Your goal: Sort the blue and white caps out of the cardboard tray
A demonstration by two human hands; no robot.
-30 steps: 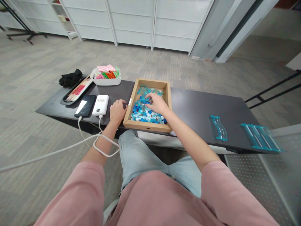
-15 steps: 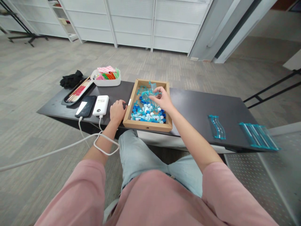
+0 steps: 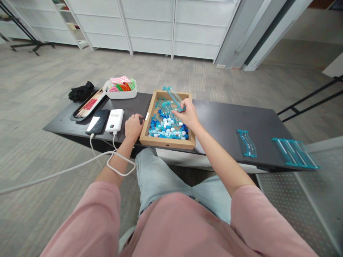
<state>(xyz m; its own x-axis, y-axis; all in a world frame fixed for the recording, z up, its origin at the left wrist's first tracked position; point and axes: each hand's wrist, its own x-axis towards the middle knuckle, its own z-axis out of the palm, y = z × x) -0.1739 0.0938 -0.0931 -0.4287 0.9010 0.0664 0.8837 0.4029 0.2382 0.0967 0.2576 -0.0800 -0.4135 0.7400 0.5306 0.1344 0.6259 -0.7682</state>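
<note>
A shallow cardboard box (image 3: 148, 123) on the dark table (image 3: 219, 121) holds several small blue and white pieces (image 3: 166, 129) and clear teal track pieces. My right hand (image 3: 188, 115) is over the box with fingers pinched on a clear teal track piece (image 3: 173, 95), lifted and tilted up toward the box's far edge. My left hand (image 3: 133, 126) rests closed on the table, against the box's left wall, over something small and dark.
Left of the box lie a white power bank (image 3: 114, 120) and a black phone (image 3: 98, 120), both with white cables. Farther left are a dark tray (image 3: 87, 104), a white bin of coloured items (image 3: 122, 87), black cloth (image 3: 80, 91). Teal track pieces (image 3: 246, 142) (image 3: 293, 152) lie at right.
My right hand went from reaching among the pieces in the box to lifting a clear teal track piece up out of it. My left hand has stayed put.
</note>
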